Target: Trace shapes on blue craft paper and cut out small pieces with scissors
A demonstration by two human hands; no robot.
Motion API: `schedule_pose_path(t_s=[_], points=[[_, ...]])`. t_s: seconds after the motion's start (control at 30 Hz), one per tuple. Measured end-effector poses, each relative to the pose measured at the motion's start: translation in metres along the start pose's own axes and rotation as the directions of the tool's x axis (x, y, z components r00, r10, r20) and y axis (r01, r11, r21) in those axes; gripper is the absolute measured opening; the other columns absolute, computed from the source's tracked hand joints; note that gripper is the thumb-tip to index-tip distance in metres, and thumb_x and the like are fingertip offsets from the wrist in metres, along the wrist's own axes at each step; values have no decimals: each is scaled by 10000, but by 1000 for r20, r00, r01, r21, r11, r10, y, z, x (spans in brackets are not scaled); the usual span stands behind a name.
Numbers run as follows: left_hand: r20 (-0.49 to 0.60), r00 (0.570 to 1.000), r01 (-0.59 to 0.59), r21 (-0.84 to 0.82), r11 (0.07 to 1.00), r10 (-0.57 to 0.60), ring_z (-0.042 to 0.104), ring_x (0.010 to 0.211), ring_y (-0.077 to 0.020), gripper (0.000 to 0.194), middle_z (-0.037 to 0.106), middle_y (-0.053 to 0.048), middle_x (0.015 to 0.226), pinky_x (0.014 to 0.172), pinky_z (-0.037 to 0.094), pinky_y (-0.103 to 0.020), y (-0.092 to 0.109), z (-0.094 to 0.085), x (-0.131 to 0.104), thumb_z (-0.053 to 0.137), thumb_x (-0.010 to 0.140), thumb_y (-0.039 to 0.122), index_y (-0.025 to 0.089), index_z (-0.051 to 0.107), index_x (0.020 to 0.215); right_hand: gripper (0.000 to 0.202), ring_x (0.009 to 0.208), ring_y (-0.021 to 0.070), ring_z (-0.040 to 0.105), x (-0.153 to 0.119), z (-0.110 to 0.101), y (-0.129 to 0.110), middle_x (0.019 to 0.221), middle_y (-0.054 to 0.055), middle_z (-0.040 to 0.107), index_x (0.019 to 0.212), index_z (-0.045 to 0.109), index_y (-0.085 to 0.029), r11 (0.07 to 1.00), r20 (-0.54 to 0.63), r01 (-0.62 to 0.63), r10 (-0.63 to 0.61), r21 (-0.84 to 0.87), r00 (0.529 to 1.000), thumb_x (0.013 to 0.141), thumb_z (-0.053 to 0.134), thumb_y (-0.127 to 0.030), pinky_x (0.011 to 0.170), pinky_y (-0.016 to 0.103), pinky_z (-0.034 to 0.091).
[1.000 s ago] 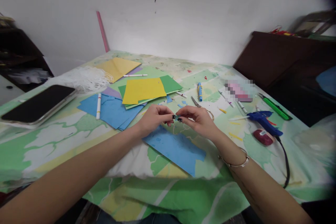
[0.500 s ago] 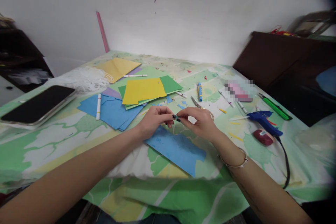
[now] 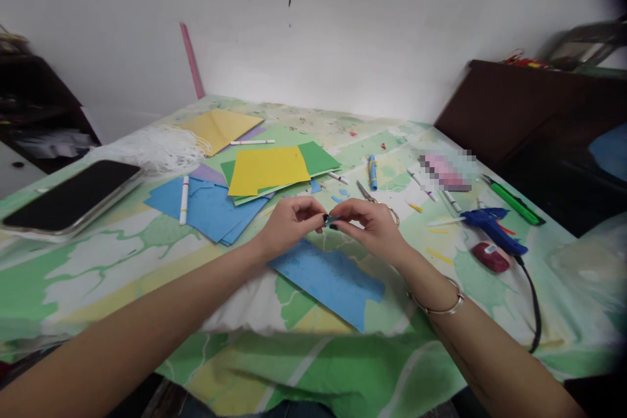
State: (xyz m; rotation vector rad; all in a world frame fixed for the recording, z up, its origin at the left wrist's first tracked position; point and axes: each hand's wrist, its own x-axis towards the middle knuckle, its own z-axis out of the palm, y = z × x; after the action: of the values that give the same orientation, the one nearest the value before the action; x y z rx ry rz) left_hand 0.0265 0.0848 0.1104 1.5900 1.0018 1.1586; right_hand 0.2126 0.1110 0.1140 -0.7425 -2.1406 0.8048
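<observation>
My left hand (image 3: 294, 225) and my right hand (image 3: 368, 225) meet fingertip to fingertip above the table, each closed in a pinch. Between them is a small blue piece (image 3: 332, 219), mostly covered by the fingers; it looks like the blue sheet material. Just below lies a cut blue sheet (image 3: 333, 281) with a ragged upper edge. Scissors (image 3: 365, 191) rest behind my right hand, their handles partly hidden by it. Small blue scraps (image 3: 340, 196) are scattered beyond my fingers.
Left are a phone (image 3: 73, 192), white string (image 3: 161, 147) and blue sheets (image 3: 210, 209) with a marker (image 3: 184, 199). Yellow (image 3: 269, 170) and green sheets (image 3: 321, 160) lie behind. Right are a blue glue gun (image 3: 494, 228) with cord, a green cutter (image 3: 514, 201) and a dark red object (image 3: 491, 256).
My fingertips have shifted slightly around the small blue piece, and a little more of it shows between them. Everything on the table stays where it was.
</observation>
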Motion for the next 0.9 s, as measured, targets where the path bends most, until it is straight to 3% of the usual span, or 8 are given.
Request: schedule_pose_path(t_s=[0.2, 0.4, 0.9], points=[[54, 996, -65, -41, 997, 68, 600, 726, -156, 177, 620, -49, 776, 700, 480, -278, -2, -1, -2, 637, 685, 224, 131, 605, 832, 113, 741, 155, 642, -1, 2, 1, 813, 43, 690, 905, 637, -202, 1000, -62, -7, 8, 21, 998, 811, 612, -261, 667, 284, 527], [34, 985, -174, 100, 980, 171, 564, 679, -129, 151, 608, -39, 758, 676, 474, -258, -6, 1, -2, 638, 703, 159, 128, 602, 847, 102, 732, 150, 650, -1, 3, 1, 800, 37, 689, 895, 634, -193, 999, -99, -19, 22, 33, 995, 810, 615, -246, 661, 276, 534], [16, 987, -164, 129, 978, 163, 605, 640, -125, 104, 667, -41, 704, 630, 476, -233, -7, 1, -2, 631, 772, 219, 124, 660, 803, 62, 682, 138, 639, -3, 2, -1, 757, 34, 662, 855, 634, -166, 998, -75, -33, 36, 45, 997, 823, 587, -189, 626, 254, 519]])
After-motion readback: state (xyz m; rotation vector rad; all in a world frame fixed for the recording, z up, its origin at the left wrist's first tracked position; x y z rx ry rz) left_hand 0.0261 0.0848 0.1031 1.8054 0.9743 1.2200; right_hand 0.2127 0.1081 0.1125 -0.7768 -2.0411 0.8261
